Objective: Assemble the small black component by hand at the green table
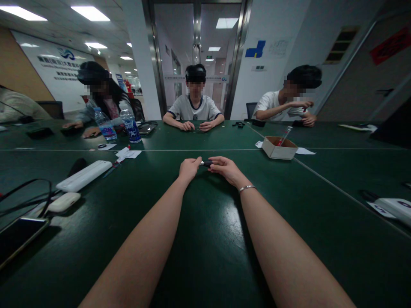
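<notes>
Both my arms reach out over the dark green table (pixel 205 239). Between my hands is a small black object with a silver metal end (pixel 207 164); its exact kind is too small to make out. My left hand (pixel 189 169) is closed, thumb and fingers pinching the silver end. On the other side, my right hand (pixel 227 169) grips the black part between thumb and fingertips. A silver bracelet (pixel 247 188) circles my right wrist. The object is held just above the tabletop, roughly level.
Left lie a phone (pixel 22 237), a white power bank (pixel 84 176), a white charger (pixel 64 202) and cables. Two bottles (pixel 130 124) stand beyond. A small box (pixel 279 149) sits front right; a white device (pixel 396 208) lies far right. Several people sit around the table.
</notes>
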Motion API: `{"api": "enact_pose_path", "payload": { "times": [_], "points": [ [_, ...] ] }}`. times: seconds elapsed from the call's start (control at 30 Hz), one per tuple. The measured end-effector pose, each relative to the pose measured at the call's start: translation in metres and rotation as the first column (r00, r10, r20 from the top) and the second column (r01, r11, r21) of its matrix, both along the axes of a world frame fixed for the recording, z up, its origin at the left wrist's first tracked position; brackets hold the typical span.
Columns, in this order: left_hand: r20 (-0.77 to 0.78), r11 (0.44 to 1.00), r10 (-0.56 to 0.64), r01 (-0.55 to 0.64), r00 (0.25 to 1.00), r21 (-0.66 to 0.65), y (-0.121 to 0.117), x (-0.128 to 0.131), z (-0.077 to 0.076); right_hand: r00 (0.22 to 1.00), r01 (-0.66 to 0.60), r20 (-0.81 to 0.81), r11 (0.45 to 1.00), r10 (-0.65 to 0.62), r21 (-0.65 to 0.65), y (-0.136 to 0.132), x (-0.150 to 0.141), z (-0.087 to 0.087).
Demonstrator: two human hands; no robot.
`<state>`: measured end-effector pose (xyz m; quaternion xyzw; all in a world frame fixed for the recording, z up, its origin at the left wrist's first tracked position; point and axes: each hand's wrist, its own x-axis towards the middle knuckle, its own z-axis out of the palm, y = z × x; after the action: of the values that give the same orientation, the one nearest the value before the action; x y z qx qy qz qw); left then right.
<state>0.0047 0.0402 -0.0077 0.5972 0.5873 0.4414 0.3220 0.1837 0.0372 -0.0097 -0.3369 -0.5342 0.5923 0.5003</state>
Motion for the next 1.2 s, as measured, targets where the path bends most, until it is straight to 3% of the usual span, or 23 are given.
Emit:
{"api": "enact_pose_path", "payload": {
  "times": [0.3,0.5,0.73,0.9,1.2],
  "points": [
    [0.056,0.977,0.057,-0.044,0.997,-0.206,0.013,0.003,0.003,1.0,0.017,0.017,1.0,-0.017,0.019,0.002,-0.001,-0.003],
    [0.035,0.983,0.04,-0.033,0.999,-0.18,0.013,0.001,-0.002,0.999,0.039,0.012,0.999,-0.039,0.017,0.003,-0.002,-0.003],
    [0.176,0.996,-0.09,0.09,0.98,0.006,0.003,-0.001,-0.003,0.997,0.061,-0.036,0.998,-0.062,-0.029,0.004,-0.002,-0.003],
    [0.23,0.987,-0.152,0.162,0.961,-0.024,-0.002,0.002,0.003,0.998,0.052,-0.026,0.998,-0.053,-0.038,0.005,-0.001,-0.003],
    [0.259,0.985,-0.158,0.172,0.953,-0.032,-0.004,0.003,0.003,0.998,0.046,-0.039,0.998,-0.048,-0.052,0.005,0.0,-0.003]
  ]
}}
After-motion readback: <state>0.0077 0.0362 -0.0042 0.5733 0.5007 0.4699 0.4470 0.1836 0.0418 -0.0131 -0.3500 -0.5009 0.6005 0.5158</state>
